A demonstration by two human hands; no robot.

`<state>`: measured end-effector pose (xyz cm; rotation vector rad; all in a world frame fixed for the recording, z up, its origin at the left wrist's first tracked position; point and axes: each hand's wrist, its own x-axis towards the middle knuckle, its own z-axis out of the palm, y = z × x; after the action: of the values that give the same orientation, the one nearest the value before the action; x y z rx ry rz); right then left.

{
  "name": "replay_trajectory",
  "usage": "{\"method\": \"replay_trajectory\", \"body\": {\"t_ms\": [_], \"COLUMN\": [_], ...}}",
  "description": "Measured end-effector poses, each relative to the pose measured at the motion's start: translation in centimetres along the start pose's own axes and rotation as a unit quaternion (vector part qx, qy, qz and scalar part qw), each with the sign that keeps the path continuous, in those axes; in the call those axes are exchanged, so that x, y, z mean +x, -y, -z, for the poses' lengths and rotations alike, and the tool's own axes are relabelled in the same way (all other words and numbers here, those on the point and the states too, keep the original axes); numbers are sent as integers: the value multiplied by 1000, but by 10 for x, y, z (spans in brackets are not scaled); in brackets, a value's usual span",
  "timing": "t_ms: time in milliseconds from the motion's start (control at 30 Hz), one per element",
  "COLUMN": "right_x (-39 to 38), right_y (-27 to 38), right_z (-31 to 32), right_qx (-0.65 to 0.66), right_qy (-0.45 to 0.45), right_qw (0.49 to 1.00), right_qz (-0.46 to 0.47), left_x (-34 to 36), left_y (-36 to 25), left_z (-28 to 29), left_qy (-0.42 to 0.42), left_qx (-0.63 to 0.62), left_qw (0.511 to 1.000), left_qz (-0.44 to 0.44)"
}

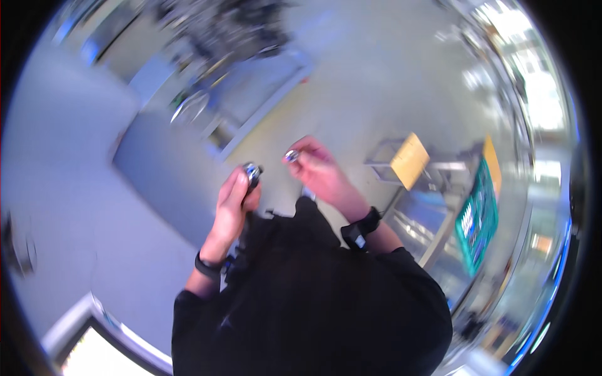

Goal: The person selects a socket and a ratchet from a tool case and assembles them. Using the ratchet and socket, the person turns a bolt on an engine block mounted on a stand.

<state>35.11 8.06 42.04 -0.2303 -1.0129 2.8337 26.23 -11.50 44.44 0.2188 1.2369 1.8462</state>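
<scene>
My left hand (pixel 235 200) is closed around a dark object with a shiny metal end (pixel 253 171), its thumb lying along the side. A little to the right and slightly higher, my right hand (pixel 320 172) pinches a small round shiny metal piece (pixel 291 156) between thumb and finger. The two held pieces are apart, and motion blur hides their finer detail.
A grey surface (pixel 69 182) fills the left, with a white-framed screen (pixel 75 319) below. Blurred metal machinery (pixel 219 25) stands ahead above a blue-grey platform. At right are a metal stand with a yellow board (pixel 407 160) and a teal tray (pixel 476 219) holding items.
</scene>
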Motion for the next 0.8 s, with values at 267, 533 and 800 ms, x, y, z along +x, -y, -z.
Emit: {"method": "replay_trajectory", "body": {"t_ms": [267, 533, 800], "right_x": [-225, -464, -556], "right_y": [120, 164, 156], "right_z": [143, 226, 277], "right_qx": [-89, -27, 74], "right_qy": [-214, -553, -671], "right_qw": [951, 779, 636], "right_qz": [205, 296, 373], "left_x": [81, 122, 201], "left_y": [153, 308, 436], "left_z": [-235, -452, -621], "left_qy": [218, 432, 477], "left_qx": [185, 317, 420], "left_qw": [956, 825, 703], "left_qz": [62, 183, 320]}}
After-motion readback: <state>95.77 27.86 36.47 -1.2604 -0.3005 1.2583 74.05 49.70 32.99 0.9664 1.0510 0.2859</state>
